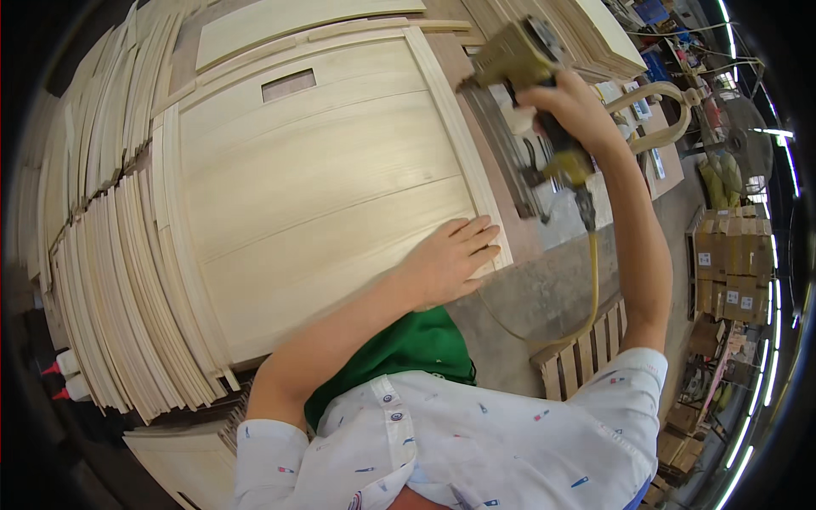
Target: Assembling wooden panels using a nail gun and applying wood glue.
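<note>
A pale wooden panel (331,170) with a small rectangular cutout lies in front of me, with narrow wooden strips (444,110) along its edges. My left hand (446,259) rests on the panel's near right corner, fingers stretched out and partly across the edge strip. Right of the panel, my right hand (578,110) is wrapped round the grip of a yellow-and-black air nail gun (514,55). The nail gun is raised beside the panel's right edge and slightly blurred. A yellow air hose (593,276) hangs from its grip end.
Long stacks of thin wooden strips (127,297) stand along the left. More boards (297,25) lie beyond the panel. A curved wooden piece (676,115) is right of my right hand. A slatted pallet (586,348) and cardboard boxes (731,255) sit on the floor at right.
</note>
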Action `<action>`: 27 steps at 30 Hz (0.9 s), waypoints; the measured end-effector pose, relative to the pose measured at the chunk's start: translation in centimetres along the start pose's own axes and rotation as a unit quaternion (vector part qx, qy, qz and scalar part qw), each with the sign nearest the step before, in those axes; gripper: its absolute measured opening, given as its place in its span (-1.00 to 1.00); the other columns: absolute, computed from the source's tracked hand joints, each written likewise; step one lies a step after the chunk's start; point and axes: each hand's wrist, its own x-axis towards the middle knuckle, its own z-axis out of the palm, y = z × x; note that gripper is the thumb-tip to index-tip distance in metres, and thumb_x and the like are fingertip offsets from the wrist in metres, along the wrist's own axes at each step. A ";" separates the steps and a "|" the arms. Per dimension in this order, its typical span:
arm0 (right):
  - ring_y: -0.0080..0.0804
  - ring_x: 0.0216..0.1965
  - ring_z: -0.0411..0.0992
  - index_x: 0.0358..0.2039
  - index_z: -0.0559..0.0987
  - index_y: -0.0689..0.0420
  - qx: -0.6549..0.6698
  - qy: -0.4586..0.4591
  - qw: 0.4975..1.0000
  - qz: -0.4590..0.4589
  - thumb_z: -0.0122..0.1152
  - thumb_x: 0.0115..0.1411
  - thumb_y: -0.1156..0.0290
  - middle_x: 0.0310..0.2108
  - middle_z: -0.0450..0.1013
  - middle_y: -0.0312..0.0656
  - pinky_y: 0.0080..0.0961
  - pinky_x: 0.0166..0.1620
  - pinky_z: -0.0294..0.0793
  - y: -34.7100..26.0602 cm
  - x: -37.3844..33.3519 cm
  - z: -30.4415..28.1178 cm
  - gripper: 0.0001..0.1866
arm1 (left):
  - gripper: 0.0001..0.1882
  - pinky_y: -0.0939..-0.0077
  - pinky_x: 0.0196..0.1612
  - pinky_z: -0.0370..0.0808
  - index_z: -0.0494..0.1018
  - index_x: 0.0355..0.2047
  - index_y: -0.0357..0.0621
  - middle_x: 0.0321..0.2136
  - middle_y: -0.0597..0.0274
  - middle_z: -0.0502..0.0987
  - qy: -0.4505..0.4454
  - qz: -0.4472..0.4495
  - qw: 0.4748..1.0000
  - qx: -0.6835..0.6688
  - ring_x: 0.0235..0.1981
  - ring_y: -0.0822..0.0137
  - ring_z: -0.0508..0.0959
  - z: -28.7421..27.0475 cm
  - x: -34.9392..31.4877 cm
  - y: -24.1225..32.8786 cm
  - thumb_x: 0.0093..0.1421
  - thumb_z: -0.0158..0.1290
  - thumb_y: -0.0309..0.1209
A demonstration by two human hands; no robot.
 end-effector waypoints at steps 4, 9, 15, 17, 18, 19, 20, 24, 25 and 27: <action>-0.54 -0.63 0.44 -0.40 0.54 0.32 -0.002 -0.016 1.000 0.006 0.23 0.05 0.33 -0.60 0.47 -0.19 -0.59 -0.53 0.42 -0.9 7.0 1.7 -0.74 | -0.44 0.23 0.25 0.23 0.42 0.04 -0.17 0.17 0.10 0.36 -0.005 -0.006 1.000 -0.019 0.28 0.13 0.24 -0.4 0.2 -0.3 0.02 0.21 -0.25; -0.52 -0.62 0.45 -0.45 0.55 0.34 -0.037 -0.004 0.999 0.002 0.24 0.03 0.33 -0.61 0.47 -0.16 -0.59 -0.52 0.46 -1.1 11.1 3.6 -0.73 | -0.46 0.26 0.25 0.24 0.44 0.01 -0.16 0.15 0.11 0.37 -0.004 -0.013 0.999 -0.030 0.27 0.16 0.26 -0.9 0.3 -0.4 0.00 0.22 -0.28; -0.45 -0.67 0.42 -0.43 0.57 0.37 -0.031 -0.007 0.999 0.035 0.20 0.01 0.45 -0.62 0.47 -0.13 -0.50 -0.60 0.41 -1.4 12.6 3.9 -0.80 | -0.46 0.27 0.25 0.25 0.44 0.00 -0.17 0.15 0.12 0.38 -0.003 -0.021 0.999 -0.027 0.27 0.16 0.26 -1.0 0.0 -0.3 -0.02 0.23 -0.29; -0.46 -0.66 0.42 -0.36 0.57 0.38 -0.039 -0.013 0.997 0.061 0.19 0.03 0.45 -0.62 0.47 -0.13 -0.48 -0.57 0.45 -2.0 11.1 3.5 -0.77 | -0.45 0.26 0.25 0.24 0.44 0.00 -0.17 0.15 0.12 0.38 0.002 -0.021 0.999 -0.034 0.27 0.16 0.27 -0.9 -0.1 -0.4 -0.02 0.24 -0.28; -0.46 -0.66 0.42 -0.36 0.57 0.38 -0.041 -0.012 0.997 0.062 0.19 0.03 0.45 -0.62 0.47 -0.13 -0.48 -0.57 0.45 -1.7 10.2 3.4 -0.77 | -0.45 0.26 0.25 0.24 0.44 0.00 -0.17 0.15 0.12 0.38 0.003 -0.020 0.999 -0.035 0.27 0.16 0.27 -0.8 -0.1 -0.5 -0.02 0.24 -0.28; -0.49 -0.64 0.44 -0.40 0.56 0.35 -0.062 -0.019 0.997 0.044 0.21 0.02 0.38 -0.61 0.47 -0.14 -0.54 -0.55 0.45 -1.3 9.2 3.1 -0.75 | -0.46 0.25 0.26 0.23 0.44 0.00 -0.17 0.15 0.12 0.38 -0.001 -0.020 0.999 -0.028 0.27 0.16 0.27 -0.7 0.0 -0.5 -0.02 0.23 -0.28; -0.53 -0.62 0.46 -0.44 0.56 0.33 -0.083 -0.024 0.996 0.026 0.23 0.02 0.32 -0.61 0.48 -0.16 -0.59 -0.54 0.45 -0.8 8.4 2.9 -0.73 | -0.46 0.24 0.26 0.23 0.44 0.00 -0.17 0.15 0.12 0.38 -0.004 -0.018 1.000 -0.020 0.27 0.16 0.27 -0.7 0.1 -0.5 -0.01 0.22 -0.28; -0.54 -0.64 0.44 -0.45 0.56 0.32 -0.035 -0.011 0.999 0.001 0.24 0.01 0.30 -0.63 0.47 -0.17 -0.59 -0.55 0.44 0.1 6.9 3.7 -0.72 | -0.47 0.24 0.27 0.22 0.44 0.01 -0.16 0.16 0.11 0.38 -0.001 -0.018 1.000 -0.024 0.28 0.17 0.26 -0.2 -0.1 -0.5 0.00 0.19 -0.29; -0.54 -0.65 0.44 -0.44 0.56 0.33 -0.053 -0.023 0.998 0.009 0.24 0.01 0.30 -0.64 0.47 -0.17 -0.59 -0.55 0.43 -0.4 6.7 3.5 -0.71 | -0.47 0.23 0.27 0.21 0.45 0.01 -0.16 0.16 0.11 0.38 0.004 -0.018 0.999 -0.031 0.28 0.17 0.26 -0.1 -0.1 -0.7 0.00 0.18 -0.30; -0.53 -0.66 0.43 -0.43 0.56 0.33 -0.073 -0.034 0.997 0.018 0.25 0.01 0.30 -0.64 0.46 -0.17 -0.59 -0.55 0.43 -0.5 6.0 3.2 -0.70 | -0.48 0.23 0.27 0.21 0.45 0.02 -0.16 0.17 0.10 0.38 0.010 -0.017 0.999 -0.037 0.28 0.17 0.26 -0.1 0.0 -0.7 0.00 0.17 -0.31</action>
